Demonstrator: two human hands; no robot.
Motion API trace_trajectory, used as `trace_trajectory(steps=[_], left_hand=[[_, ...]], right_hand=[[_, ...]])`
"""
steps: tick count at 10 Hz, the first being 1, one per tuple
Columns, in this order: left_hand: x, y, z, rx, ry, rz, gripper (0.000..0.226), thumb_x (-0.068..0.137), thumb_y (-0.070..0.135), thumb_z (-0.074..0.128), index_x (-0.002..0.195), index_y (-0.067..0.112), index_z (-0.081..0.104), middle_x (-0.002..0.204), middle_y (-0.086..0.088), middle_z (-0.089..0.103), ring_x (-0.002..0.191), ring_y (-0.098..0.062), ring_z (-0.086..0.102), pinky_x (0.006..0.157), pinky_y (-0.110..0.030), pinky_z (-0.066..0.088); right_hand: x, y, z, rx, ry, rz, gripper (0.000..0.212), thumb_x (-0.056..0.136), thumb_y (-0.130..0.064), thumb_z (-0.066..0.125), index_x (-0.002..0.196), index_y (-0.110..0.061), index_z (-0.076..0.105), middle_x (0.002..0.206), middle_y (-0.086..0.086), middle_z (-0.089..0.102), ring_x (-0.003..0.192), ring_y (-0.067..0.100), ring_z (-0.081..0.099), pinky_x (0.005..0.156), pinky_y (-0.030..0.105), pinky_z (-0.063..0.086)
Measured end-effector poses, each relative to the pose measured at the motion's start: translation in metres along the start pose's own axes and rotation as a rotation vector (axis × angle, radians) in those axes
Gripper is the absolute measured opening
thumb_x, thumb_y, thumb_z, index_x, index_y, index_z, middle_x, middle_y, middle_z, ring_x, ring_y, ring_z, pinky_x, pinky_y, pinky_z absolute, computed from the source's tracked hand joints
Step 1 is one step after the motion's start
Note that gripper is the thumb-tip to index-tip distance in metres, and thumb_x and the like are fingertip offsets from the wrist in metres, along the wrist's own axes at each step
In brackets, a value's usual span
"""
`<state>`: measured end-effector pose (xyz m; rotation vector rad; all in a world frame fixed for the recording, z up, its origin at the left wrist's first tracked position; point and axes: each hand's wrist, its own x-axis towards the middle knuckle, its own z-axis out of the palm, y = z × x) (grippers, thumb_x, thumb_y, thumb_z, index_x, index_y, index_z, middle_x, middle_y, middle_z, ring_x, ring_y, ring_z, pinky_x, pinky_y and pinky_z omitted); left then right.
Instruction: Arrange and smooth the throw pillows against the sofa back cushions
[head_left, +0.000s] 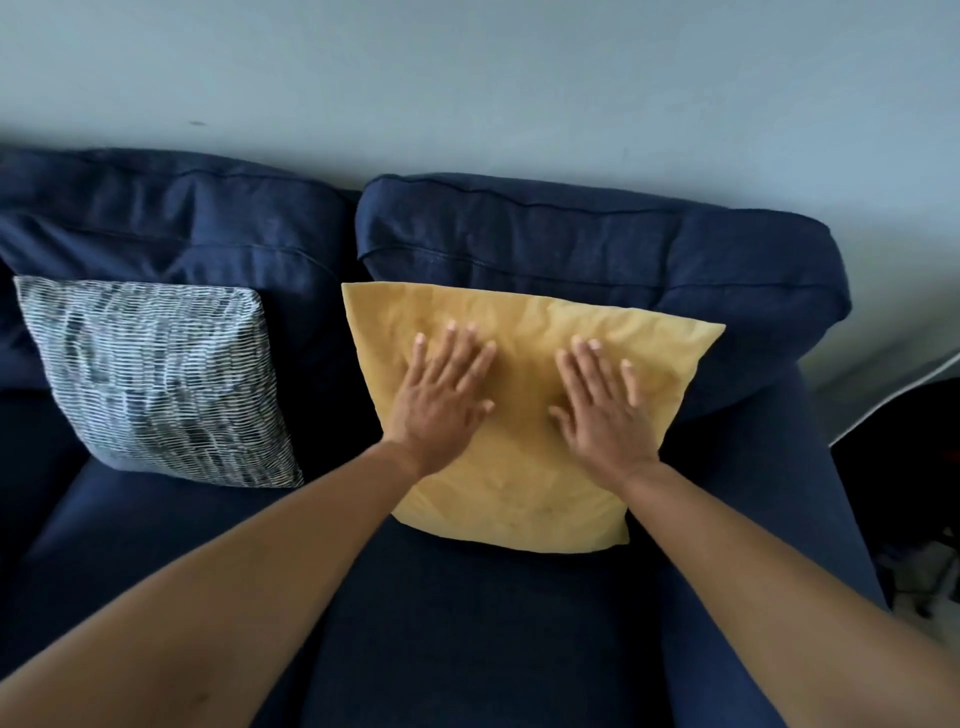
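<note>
Smoothing step: left hand (441, 395) and right hand (602, 410) pressed flat, fingers spread, gripping nothing, on yellow pillow (519, 493) leaning against sofa back cushion (597, 244). Next, probably: outward strokes toward edges.

Two bare forearms, sleeveless, short-nailed fingers (470, 364), no rings.

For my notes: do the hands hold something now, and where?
Nothing is held. The left hand and right hand lie open, flat on the yellow pillow.
</note>
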<state>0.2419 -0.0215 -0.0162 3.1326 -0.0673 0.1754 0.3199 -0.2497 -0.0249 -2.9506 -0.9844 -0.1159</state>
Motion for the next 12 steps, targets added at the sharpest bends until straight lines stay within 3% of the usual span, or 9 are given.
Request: trace_trajectory(steps=[1, 4, 5, 6, 7, 9, 10, 11, 12], left_hand=[[-0.012, 0.017, 0.012, 0.033, -0.123, -0.026, 0.079, 0.101, 0.053, 0.033, 0.159, 0.016, -0.006, 0.166, -0.008, -0.015, 0.152, -0.027, -0.019, 0.122, -0.054, -0.003], [-0.017, -0.007, 0.006, 0.105, -0.17, -0.247, 0.078, 0.103, 0.054, 0.02, 0.155, 0.013, -0.02, 0.163, -0.009, -0.026, 0.15, -0.029, -0.024, 0.121, -0.055, -0.007], [-0.019, 0.003, 0.001, 0.075, -0.08, -0.119, 0.076, 0.102, 0.053, 0.021, 0.156, 0.012, -0.015, 0.164, -0.01, -0.021, 0.151, -0.03, -0.021, 0.122, -0.055, -0.008], [-0.025, 0.016, 0.008, 0.113, -0.159, -0.024, 0.079, 0.103, 0.052, 0.028, 0.157, 0.013, -0.015, 0.164, -0.007, -0.023, 0.15, -0.027, -0.024, 0.121, -0.054, -0.008], [-0.03, 0.013, 0.014, 0.163, -0.225, -0.094, 0.08, 0.103, 0.051, 0.025, 0.155, 0.013, -0.021, 0.163, -0.007, -0.028, 0.149, -0.028, -0.026, 0.121, -0.056, -0.007], [-0.042, -0.008, 0.01, 0.174, -0.303, -0.193, 0.079, 0.104, 0.049, 0.024, 0.152, 0.011, -0.027, 0.161, -0.006, -0.032, 0.148, -0.028, -0.028, 0.121, -0.056, -0.008], [-0.041, -0.002, -0.006, 0.114, -0.328, -0.223, 0.077, 0.104, 0.047, 0.027, 0.157, 0.012, -0.016, 0.164, -0.005, -0.023, 0.15, -0.027, -0.023, 0.122, -0.054, -0.01], [-0.041, 0.004, -0.033, -0.007, -0.23, -0.203, 0.064, 0.104, 0.041, 0.032, 0.159, 0.017, 0.01, 0.168, -0.006, 0.0, 0.154, -0.026, -0.007, 0.124, -0.05, 0.0], [-0.05, -0.001, -0.058, -0.165, -0.105, -0.19, 0.048, 0.103, 0.034, 0.039, 0.15, 0.026, 0.039, 0.162, -0.002, 0.028, 0.149, -0.022, 0.025, 0.118, -0.041, 0.026]], right_hand=[[-0.006, -0.021, 0.011, -0.015, -0.038, -0.082, 0.07, 0.1, -0.051, 0.033, 0.157, -0.018, 0.01, 0.166, 0.004, -0.002, 0.152, 0.022, -0.003, 0.121, 0.05, 0.005], [-0.016, 0.003, 0.012, 0.016, -0.089, 0.298, 0.067, 0.103, -0.048, 0.017, 0.156, -0.017, -0.011, 0.162, 0.002, -0.023, 0.149, 0.019, -0.022, 0.122, 0.05, -0.004], [-0.019, -0.007, 0.007, 0.028, 0.0, 0.126, 0.068, 0.103, -0.048, 0.022, 0.157, -0.018, -0.007, 0.164, 0.003, -0.015, 0.151, 0.02, -0.016, 0.121, 0.048, -0.005], [-0.022, -0.025, 0.015, -0.054, -0.012, -0.141, 0.069, 0.099, -0.048, 0.036, 0.157, -0.021, 0.011, 0.166, 0.005, 0.002, 0.153, 0.023, 0.002, 0.119, 0.051, 0.006], [-0.025, -0.027, 0.024, -0.067, -0.07, -0.108, 0.068, 0.098, -0.045, 0.046, 0.156, -0.024, 0.017, 0.166, 0.004, 0.006, 0.152, 0.023, 0.007, 0.119, 0.052, 0.012], [-0.034, -0.008, 0.011, -0.08, -0.185, 0.151, 0.066, 0.104, -0.045, 0.024, 0.157, -0.022, -0.007, 0.163, 0.003, -0.021, 0.149, 0.021, -0.02, 0.122, 0.051, 0.003], [-0.036, -0.013, -0.006, -0.043, -0.242, 0.183, 0.064, 0.104, -0.046, 0.022, 0.157, -0.021, -0.002, 0.164, 0.003, -0.016, 0.151, 0.022, -0.016, 0.122, 0.049, 0.006], [-0.033, -0.026, -0.039, 0.122, -0.156, 0.227, 0.057, 0.103, -0.044, 0.03, 0.155, -0.021, 0.02, 0.166, 0.007, 0.004, 0.152, 0.023, 0.002, 0.118, 0.048, 0.015], [-0.028, -0.035, -0.087, 0.446, 0.196, 0.195, 0.044, 0.101, -0.033, 0.044, 0.141, -0.015, 0.048, 0.156, 0.012, 0.035, 0.144, 0.025, 0.032, 0.112, 0.049, 0.033]])
